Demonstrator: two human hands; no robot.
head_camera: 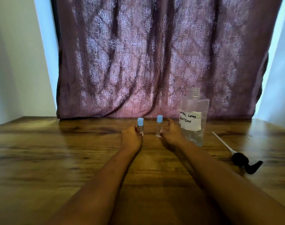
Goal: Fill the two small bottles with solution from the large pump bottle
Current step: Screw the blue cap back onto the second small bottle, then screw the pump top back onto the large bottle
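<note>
Bottles near far edge of tabletop (57, 159): left small bottle (140, 128), blue-capped, gripped by left hand (131, 137); right small bottle (159, 127), right hand (171, 133) cupped beside, grip unclear. Large bottle (194, 111), uncapped, part-full of clear liquid. Black pump (243, 160) lies toward right edge.

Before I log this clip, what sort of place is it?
Probably a home room: a wood-grain table set against a patterned purple curtain, holding a hand-labelled contact lens solution bottle.
</note>
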